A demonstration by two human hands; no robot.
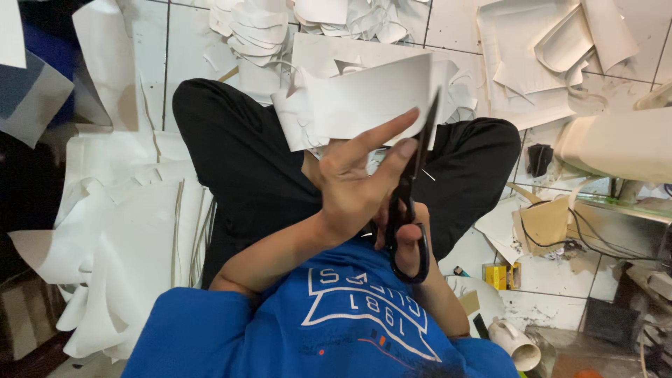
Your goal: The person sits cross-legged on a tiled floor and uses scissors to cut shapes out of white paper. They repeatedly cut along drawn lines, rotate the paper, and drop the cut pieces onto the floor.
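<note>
I see my left hand [357, 185] holding a white sheet piece [364, 105] up over my lap; right hand [406, 234] clenched in black scissors [413, 203], blades at the sheet's right edge. Cut barely begun, I judge. Offcuts [252, 31] heaped on tiled floor [455, 28]; uncut sheets [133, 238] remain left.

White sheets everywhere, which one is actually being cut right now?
The white sheet held up by the left hand over the lap, scissors in the right hand at its edge; the others lie on the floor.

Matt white paper sheet [364, 98] above the glossy black scissors [406, 210]; beneath them matt black cloth trousers [245, 161], and smooth, faintly shiny white floor tiles [455, 24] beyond.
</note>
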